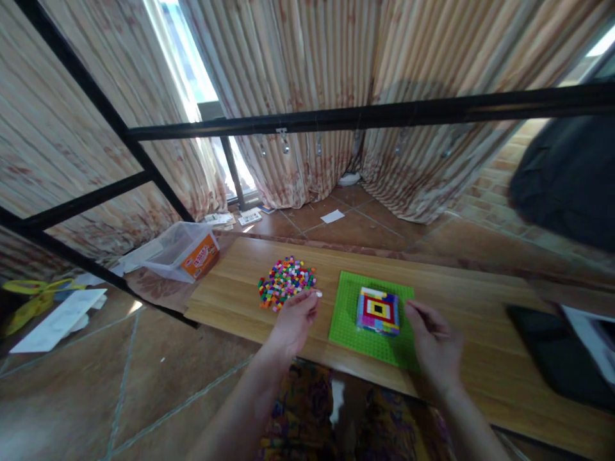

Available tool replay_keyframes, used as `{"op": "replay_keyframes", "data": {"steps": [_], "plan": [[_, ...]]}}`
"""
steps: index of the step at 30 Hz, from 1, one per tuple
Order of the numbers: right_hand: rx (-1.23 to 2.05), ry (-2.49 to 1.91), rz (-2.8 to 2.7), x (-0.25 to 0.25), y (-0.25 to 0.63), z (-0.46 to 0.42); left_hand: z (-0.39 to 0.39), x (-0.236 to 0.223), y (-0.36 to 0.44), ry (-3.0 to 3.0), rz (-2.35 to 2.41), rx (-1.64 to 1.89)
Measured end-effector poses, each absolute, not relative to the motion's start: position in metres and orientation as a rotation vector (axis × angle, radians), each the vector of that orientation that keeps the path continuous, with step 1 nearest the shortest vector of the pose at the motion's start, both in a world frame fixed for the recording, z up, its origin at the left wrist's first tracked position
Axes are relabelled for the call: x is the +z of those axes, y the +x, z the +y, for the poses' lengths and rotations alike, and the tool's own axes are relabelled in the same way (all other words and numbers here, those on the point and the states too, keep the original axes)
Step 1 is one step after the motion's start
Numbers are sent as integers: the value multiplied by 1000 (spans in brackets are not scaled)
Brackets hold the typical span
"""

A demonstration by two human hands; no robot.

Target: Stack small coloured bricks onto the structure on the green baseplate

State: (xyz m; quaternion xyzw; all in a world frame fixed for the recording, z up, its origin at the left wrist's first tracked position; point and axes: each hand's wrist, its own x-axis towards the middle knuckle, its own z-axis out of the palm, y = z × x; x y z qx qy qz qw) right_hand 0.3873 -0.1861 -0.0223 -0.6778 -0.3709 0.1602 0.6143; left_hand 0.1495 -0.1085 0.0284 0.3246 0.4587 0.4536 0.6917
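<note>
My left hand (295, 320) is closed in a pinch on a small white toy brick (318, 294), between the brick pile and the baseplate. Just behind that hand lies a loose pile of small multicoloured bricks (288, 276). A green studded baseplate (344, 307) rests on the table, carrying a low square brick build (378, 310) with coloured rings around a dark centre. My right hand (436, 339) hovers at the baseplate's right edge, thumb and fingers pressed together; whether anything sits between them is hidden.
The wooden table (480, 307) runs left to right. A clear plastic box (180, 253) with an orange label stands beyond its left end. A black flat object (552, 352) lies at the right. Black metal bars (336, 121) cross in front of curtains.
</note>
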Motion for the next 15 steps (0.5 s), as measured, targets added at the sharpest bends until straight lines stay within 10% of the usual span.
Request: {"op": "replay_keyframes", "data": {"steps": [15], "plan": [[368, -1346, -1474, 11, 338, -221, -172, 38, 195, 361, 790, 648]]}}
